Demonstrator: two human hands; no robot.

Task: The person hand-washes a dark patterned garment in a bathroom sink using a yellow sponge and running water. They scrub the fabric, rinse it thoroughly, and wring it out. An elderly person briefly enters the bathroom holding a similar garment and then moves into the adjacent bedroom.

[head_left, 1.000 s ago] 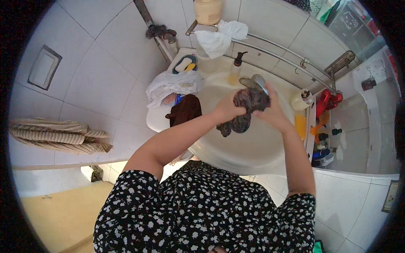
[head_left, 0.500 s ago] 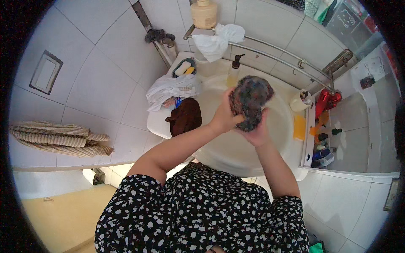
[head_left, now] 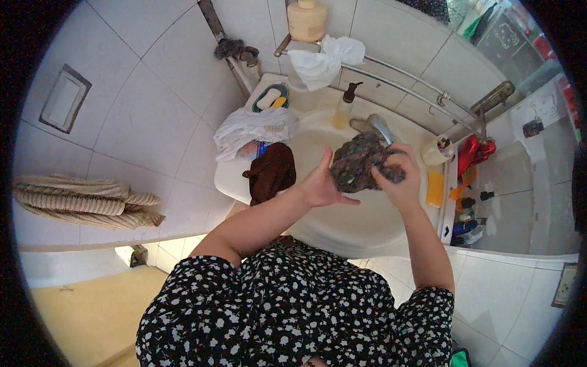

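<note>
A dark, speckled, bunched-up cloth [head_left: 356,166] hangs above the white washbasin [head_left: 327,223]. My right hand [head_left: 405,182] is closed on its right end, thumb pressed against the fabric. On the other side my left hand [head_left: 319,183] is spread, thumb and fingers apart, close against the cloth's left edge; whether it touches is hard to tell. Behind the cloth shows the metal faucet [head_left: 380,128], partly hidden. A brown cloth [head_left: 270,172] lies on the basin's left edge, nearest to my left forearm.
White cloth [head_left: 251,136] and a soap dish [head_left: 271,98] sit on the basin's left ledge. A pump bottle [head_left: 343,110] stands at the back, below a metal rail [head_left: 397,78]. At right are a yellow block [head_left: 435,189], a cup [head_left: 435,150] and a shelf unit [head_left: 513,183].
My left hand has let go of the dark cloth and opened. The right hand has shifted right and up, now gripping the cloth's right end; the cloth sits lower and the faucet shows.
</note>
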